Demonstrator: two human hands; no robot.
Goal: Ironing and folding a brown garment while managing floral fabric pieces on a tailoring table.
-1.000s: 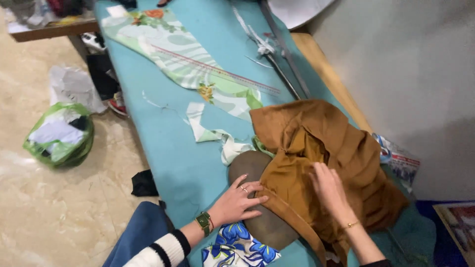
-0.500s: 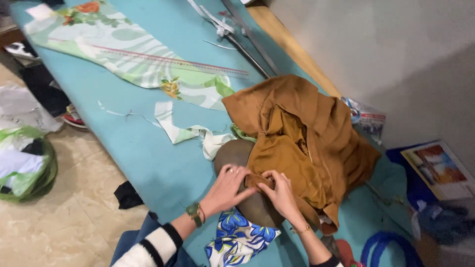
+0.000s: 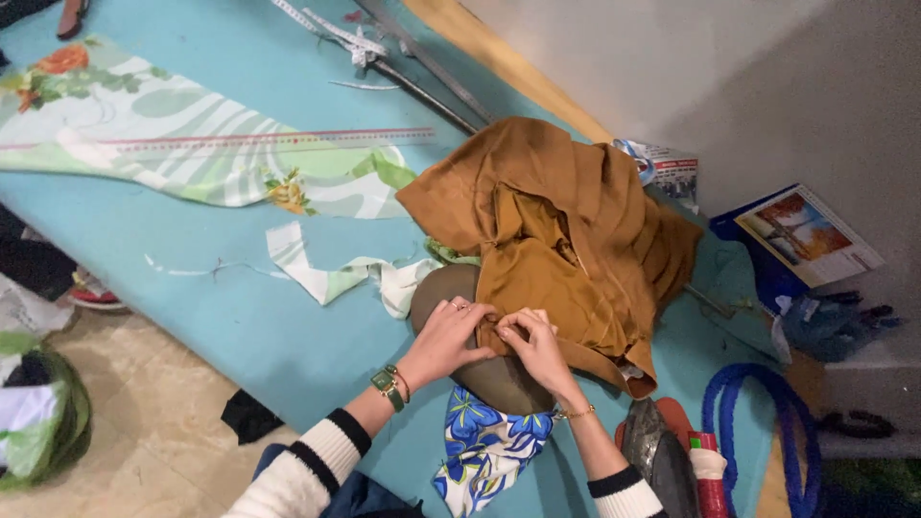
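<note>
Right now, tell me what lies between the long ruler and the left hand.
In the head view, white-and-green fabric scraps on bare teal table lie between ruler and left hand.
</note>
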